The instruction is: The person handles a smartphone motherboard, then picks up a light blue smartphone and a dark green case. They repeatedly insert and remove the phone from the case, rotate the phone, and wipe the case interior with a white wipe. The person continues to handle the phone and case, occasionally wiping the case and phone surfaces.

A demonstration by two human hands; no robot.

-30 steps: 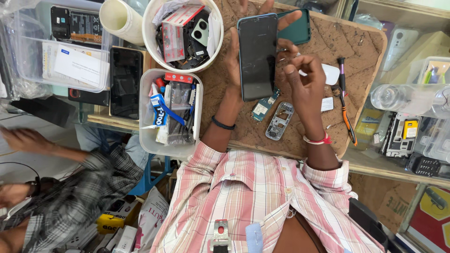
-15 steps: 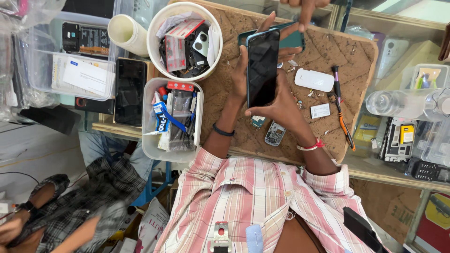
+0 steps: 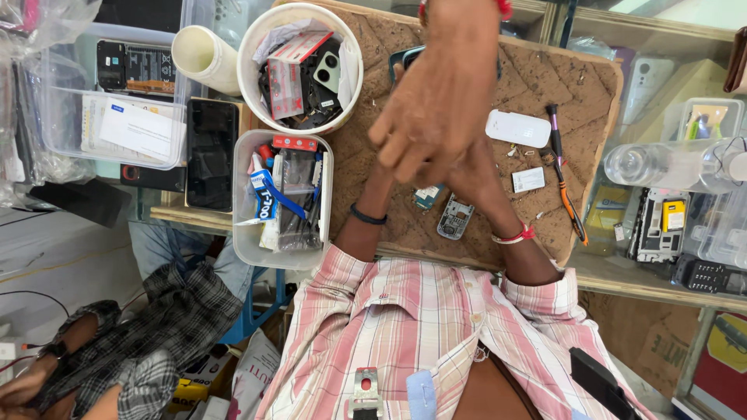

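**A:** Head view: are your fingers gripping anything?

**B:** You cannot tell. Another person's hand [image 3: 436, 117] hides them, beyond your left wrist [image 3: 370, 208] and right wrist [image 3: 512, 233]. The keypad shell [image 3: 455, 216], at 6 o'clock on the cork board [image 3: 576, 93], may be knocked off.

I see a brown cork-topped board [image 3: 366, 167] as the work surface. Beneath my hands [image 3: 436, 124] lie two small circuit parts [image 3: 455, 216]. Right of my hands sit a white oblong device [image 3: 518, 128], a small white card [image 3: 528, 180] and a dark-handled tool [image 3: 562, 167]. Left of them stand a round white tub [image 3: 250, 93] and a clear rectangular bin [image 3: 247, 241].
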